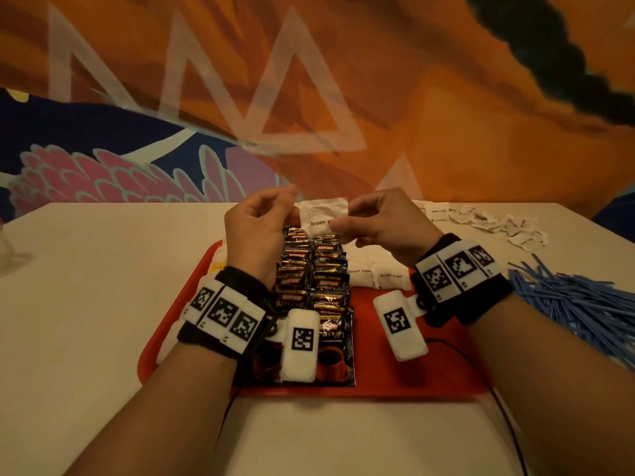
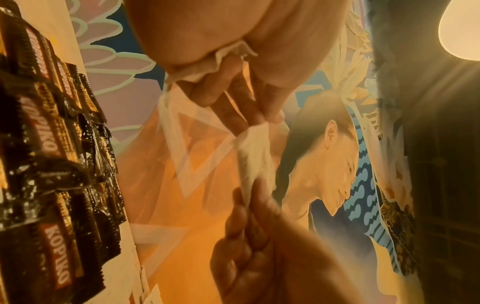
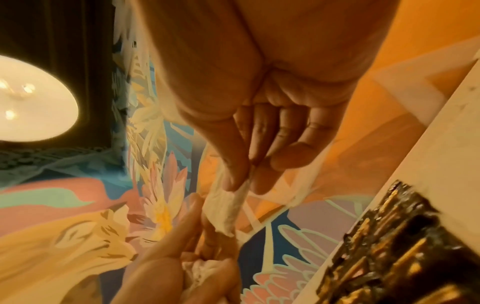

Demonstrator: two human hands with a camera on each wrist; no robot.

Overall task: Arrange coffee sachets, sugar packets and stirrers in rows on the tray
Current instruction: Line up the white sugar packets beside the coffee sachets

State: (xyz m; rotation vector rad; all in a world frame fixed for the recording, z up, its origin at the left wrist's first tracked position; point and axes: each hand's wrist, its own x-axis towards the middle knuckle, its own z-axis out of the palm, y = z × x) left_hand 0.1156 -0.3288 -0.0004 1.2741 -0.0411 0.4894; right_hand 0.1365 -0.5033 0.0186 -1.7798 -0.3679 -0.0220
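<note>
Both hands hold one white brown-sugar packet (image 1: 323,214) in the air over the far end of the red tray (image 1: 412,372). My left hand (image 1: 292,207) pinches its left edge, and in the left wrist view more crumpled packets (image 2: 207,63) sit bunched in that palm. My right hand (image 1: 340,225) pinches the packet's (image 3: 233,201) right edge between thumb and fingers. Two rows of black Kopiko coffee sachets (image 1: 309,280) run down the tray's middle. A row of sugar packets (image 1: 374,269) lies to their right, under the right hand.
Loose white sugar packets (image 1: 498,225) are scattered on the pale table at the back right. A heap of blue stirrers (image 1: 577,304) lies to the right of the tray. Thin black cables trail off the tray's near edge. A painted wall stands behind the table.
</note>
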